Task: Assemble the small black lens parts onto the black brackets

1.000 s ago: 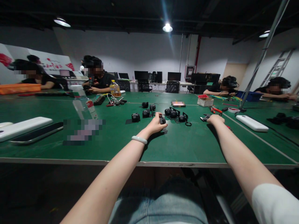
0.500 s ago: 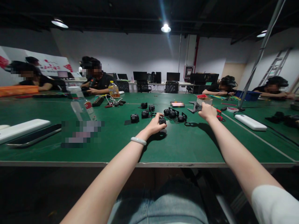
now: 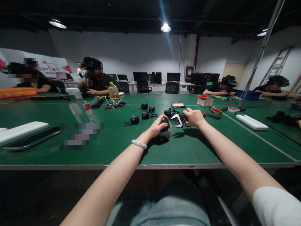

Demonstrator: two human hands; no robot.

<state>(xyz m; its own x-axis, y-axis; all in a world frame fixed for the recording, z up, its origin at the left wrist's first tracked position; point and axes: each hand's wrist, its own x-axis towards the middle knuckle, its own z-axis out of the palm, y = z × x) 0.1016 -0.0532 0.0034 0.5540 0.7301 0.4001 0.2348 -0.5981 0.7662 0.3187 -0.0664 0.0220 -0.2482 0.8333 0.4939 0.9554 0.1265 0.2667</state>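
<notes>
We observe our left hand (image 3: 158, 127) closed around a small black rounded part (image 3: 166, 122), just above the green tabletop (image 3: 113, 138). Our right hand (image 3: 194, 118) grips a black-and-silver wide-mouthed wrench (image 3: 177, 120), its open end facing the held part, the two near each other. We note a black component on a flat slotted plate (image 3: 134, 119) to the left, and orange-handled pliers (image 3: 216, 110) lying beyond our right hand
</notes>
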